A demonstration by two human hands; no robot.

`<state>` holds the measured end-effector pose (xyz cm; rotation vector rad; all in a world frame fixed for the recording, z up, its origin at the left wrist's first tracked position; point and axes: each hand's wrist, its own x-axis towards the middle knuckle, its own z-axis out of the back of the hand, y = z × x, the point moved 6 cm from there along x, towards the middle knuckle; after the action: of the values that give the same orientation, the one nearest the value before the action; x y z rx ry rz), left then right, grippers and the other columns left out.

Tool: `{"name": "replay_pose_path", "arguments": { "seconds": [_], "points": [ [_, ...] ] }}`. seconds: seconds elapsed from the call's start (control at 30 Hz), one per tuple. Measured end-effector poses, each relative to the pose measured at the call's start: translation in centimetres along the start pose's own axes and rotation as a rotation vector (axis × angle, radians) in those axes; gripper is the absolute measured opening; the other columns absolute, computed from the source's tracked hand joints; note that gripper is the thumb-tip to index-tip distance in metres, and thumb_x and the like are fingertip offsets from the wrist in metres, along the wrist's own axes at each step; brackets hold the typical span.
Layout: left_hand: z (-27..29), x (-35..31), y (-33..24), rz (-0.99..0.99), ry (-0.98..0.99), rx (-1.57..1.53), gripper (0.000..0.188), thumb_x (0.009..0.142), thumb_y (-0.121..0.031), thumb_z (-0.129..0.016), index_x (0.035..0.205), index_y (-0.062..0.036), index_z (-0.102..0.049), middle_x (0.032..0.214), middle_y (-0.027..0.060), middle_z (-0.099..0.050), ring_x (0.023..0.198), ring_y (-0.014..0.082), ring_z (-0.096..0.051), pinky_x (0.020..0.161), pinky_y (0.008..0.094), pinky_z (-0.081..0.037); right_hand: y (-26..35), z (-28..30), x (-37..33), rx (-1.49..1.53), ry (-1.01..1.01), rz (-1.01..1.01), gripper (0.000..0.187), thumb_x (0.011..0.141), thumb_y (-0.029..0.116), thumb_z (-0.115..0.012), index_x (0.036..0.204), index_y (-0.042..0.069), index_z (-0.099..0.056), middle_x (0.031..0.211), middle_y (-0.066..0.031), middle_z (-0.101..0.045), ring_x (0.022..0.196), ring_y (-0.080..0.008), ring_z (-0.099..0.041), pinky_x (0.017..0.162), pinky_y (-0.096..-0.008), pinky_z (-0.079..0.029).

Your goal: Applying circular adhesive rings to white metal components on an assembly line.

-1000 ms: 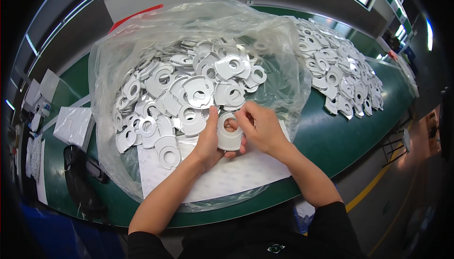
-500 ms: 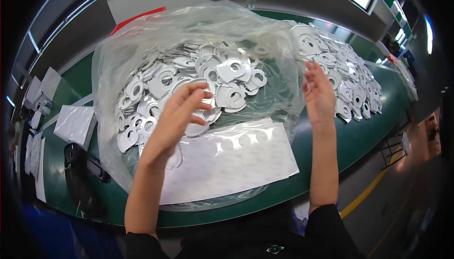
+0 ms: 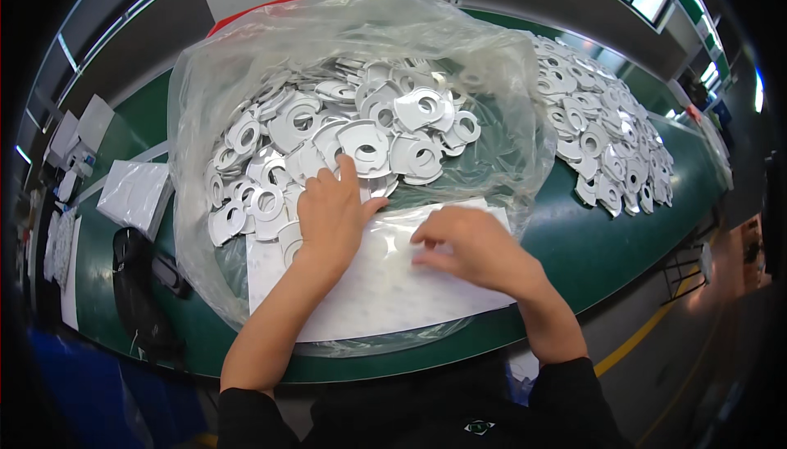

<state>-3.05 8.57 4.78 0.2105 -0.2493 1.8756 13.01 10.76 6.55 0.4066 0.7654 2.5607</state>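
Note:
My left hand (image 3: 332, 215) is at the near edge of a heap of white flat parts with round holes (image 3: 287, 121). Its index finger points forward against one of the parts (image 3: 363, 147), thumb spread to the side, nothing gripped. Over the white glossy sheet (image 3: 361, 301) hovers my right hand (image 3: 471, 244), fingers bent, with a gap between fingertips and thumb. I see nothing held in it. Some faint round shapes on the sheet lie partly behind this hand. The heap rests in a clear plastic bag (image 3: 193, 121) spread wide.
A second pile of similar white parts (image 3: 611, 133) covers the right side of the green table (image 3: 566, 244). At left lie a plastic-wrapped white stack (image 3: 135, 195) and a black item like a pouch (image 3: 135, 293). A red strip (image 3: 254, 13) shows behind the bag.
My right hand has come from beside the right pile down and left to the sheet. My left hand has moved slightly right, its index finger now on a part. The view has shifted slightly.

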Motion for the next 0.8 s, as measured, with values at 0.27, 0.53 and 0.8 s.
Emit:
{"name": "replay_pose_path", "arguments": {
  "seconds": [0.27, 0.53, 0.8],
  "points": [
    [3.2, -0.4, -1.0, -0.231, -0.122, -0.202, 0.04, 0.075, -0.001, -0.065, 0.111, 0.0044, -0.049, 0.085, 0.0172, -0.056, 0.073, 0.0314, -0.059, 0.063, 0.0382, -0.048, 0.6, -2.4, -0.1, -0.062, 0.191, -0.035, 0.033, 0.067, 0.016, -0.075, 0.093, 0.001, -0.061, 0.09, -0.0104, -0.058, 0.092, -0.0294, -0.055, 0.078, -0.0378, -0.045],
    [1.0, 0.3, -1.7, 0.111, 0.317, -1.593, 0.023, 0.09, -0.016, -0.057, 0.109, -0.0025, -0.052, 0.099, 0.009, -0.058, 0.091, 0.0188, -0.059, 0.075, 0.0342, -0.048, -0.1, -2.8, 0.5, 0.028, 0.248, -0.055, 0.029, 0.065, 0.009, -0.076, 0.084, 0.002, -0.055, 0.09, -0.0128, -0.055, 0.093, -0.0303, -0.054, 0.079, -0.0386, -0.045],
    [-4.5, -2.1, -5.0, 0.41, 0.635, -2.548, 0.051, 0.098, -0.05, -0.019, 0.099, -0.0076, -0.048, 0.128, 0.0215, -0.047, 0.115, 0.0358, -0.049, 0.098, 0.0503, -0.04, 0.4, -2.3, -0.1, 0.104, 0.173, 0.085, 0.02, 0.068, 0.01, -0.073, 0.077, 0.003, -0.057, 0.083, -0.009, -0.057, 0.086, -0.0292, -0.057, 0.076, -0.0378, -0.045]
  ]
}}
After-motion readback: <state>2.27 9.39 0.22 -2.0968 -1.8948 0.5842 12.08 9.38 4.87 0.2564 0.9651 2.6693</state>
